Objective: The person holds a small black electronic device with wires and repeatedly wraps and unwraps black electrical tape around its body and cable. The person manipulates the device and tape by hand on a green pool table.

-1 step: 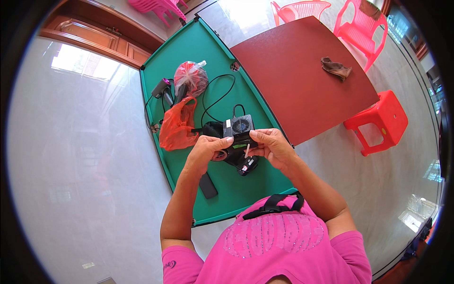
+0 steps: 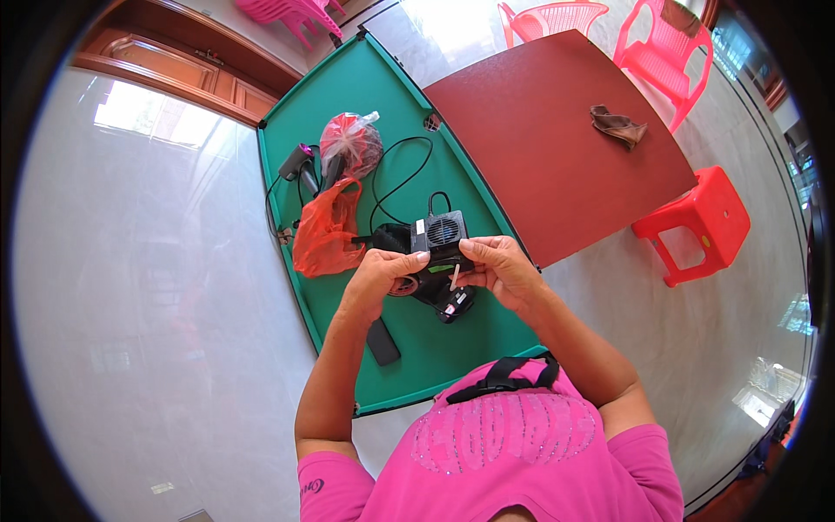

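You've got the small black fan unit clamped between both hands above the green surface: left hand closed underneath, right hand pinching a thin stick. Mid-inspection, I'd say; steady fingers next.

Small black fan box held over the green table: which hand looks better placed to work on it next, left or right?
Probably the right hand: it pinches a thin white stick against the black fan box, while the left hand grips the box's other side, steadying it above the green table.

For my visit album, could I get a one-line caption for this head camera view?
Both hands, left hand and right hand, hold a small black device over a green table.
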Tool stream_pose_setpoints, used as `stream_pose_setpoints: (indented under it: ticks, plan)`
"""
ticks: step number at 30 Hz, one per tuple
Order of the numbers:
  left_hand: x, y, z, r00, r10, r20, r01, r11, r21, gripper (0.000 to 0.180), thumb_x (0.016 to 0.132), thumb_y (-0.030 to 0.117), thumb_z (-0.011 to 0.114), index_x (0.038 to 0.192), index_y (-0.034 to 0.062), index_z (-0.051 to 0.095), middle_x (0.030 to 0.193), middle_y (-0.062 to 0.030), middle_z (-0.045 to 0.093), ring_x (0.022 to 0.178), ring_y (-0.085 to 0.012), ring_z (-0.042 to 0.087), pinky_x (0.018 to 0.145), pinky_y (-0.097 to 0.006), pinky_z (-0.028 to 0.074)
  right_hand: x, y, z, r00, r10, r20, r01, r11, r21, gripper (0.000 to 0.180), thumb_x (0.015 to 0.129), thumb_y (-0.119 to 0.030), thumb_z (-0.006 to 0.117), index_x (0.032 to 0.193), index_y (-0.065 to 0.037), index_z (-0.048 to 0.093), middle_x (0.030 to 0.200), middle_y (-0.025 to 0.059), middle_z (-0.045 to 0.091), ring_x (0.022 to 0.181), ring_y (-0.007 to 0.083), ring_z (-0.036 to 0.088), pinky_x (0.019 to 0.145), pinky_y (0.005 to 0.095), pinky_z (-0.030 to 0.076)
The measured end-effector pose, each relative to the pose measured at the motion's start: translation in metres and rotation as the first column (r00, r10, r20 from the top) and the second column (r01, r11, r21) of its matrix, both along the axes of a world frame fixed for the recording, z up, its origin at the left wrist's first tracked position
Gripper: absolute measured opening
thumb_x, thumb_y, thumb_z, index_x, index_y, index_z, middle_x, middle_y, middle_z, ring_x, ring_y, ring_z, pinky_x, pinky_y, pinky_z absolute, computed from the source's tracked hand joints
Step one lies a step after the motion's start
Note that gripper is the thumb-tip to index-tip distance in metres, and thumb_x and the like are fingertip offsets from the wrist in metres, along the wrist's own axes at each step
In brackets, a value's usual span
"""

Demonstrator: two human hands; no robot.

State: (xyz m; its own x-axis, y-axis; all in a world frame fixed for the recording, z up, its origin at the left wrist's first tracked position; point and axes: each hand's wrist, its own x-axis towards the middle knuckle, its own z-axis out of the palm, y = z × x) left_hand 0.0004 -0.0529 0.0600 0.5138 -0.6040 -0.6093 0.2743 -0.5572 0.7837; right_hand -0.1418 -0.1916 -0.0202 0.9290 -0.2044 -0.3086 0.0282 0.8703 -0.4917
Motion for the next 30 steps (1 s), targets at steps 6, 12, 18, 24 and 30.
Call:
stream_pose_setpoints:
  ticks: [6,12,18,24,30]
  plan:
    - [-0.002,0.001,-0.008,0.999,0.035,0.007,-0.035,0.999,-0.006,0.029,0.078,0.026,0.072,0.074,-0.0020,0.067,0.058,0.0027,0.048,0.048,-0.0043,0.036,0.050,-0.022,0.034,0.000,-0.001,-0.008,0.999,0.022,0.027,-0.021,1.000,-0.021,0.028,0.083,-0.024,0.067,0.089,0.003,0.063,0.076,0.0087,0.064,0.066,0.0158,0.063,0.067,0.0261,0.055]
    - [0.003,0.005,-0.015,0.999,0.013,-0.037,-0.014,1.000,-0.009,0.029,0.074,0.024,0.076,0.075,-0.0034,0.068,0.066,-0.0044,0.061,0.054,-0.0086,0.052,0.053,-0.021,0.041,0.007,0.008,0.007,0.988,-0.014,-0.154,-0.010,0.988,-0.154,0.016,0.073,-0.007,0.072,0.084,0.001,0.064,0.075,0.0073,0.064,0.062,0.0116,0.059,0.060,0.0232,0.050]
    - [-0.005,0.003,-0.011,0.999,0.044,0.021,-0.044,0.999,-0.009,0.024,0.072,0.022,0.076,0.075,-0.0011,0.070,0.067,-0.0036,0.062,0.057,-0.0081,0.053,0.055,-0.021,0.042,0.006,0.004,0.010,0.984,0.026,-0.178,-0.066,0.973,-0.222,0.020,0.070,-0.004,0.072,0.086,0.004,0.063,0.079,0.0086,0.065,0.067,0.0144,0.063,0.064,0.0274,0.055]
    - [-0.004,0.003,-0.012,0.996,0.089,0.028,-0.089,0.996,0.002,0.024,0.072,0.021,0.077,0.074,-0.0014,0.069,0.064,-0.0031,0.060,0.056,-0.0085,0.053,0.054,-0.022,0.042,0.008,0.008,0.009,0.989,-0.008,-0.147,-0.023,0.978,-0.208,0.022,0.073,-0.006,0.072,0.090,0.004,0.064,0.081,0.0097,0.065,0.071,0.0155,0.063,0.063,0.0282,0.054]
    - [0.007,0.010,-0.016,0.978,0.139,-0.155,-0.152,0.986,-0.073,0.023,0.071,0.016,0.076,0.076,-0.0041,0.067,0.067,-0.0058,0.061,0.053,-0.0097,0.053,0.052,-0.021,0.042,0.007,0.002,-0.007,0.997,0.070,0.012,-0.070,0.998,0.006,0.054,0.091,-0.047,0.050,0.105,0.005,0.057,0.097,0.0112,0.064,0.084,0.0203,0.064,0.076,0.0336,0.055]
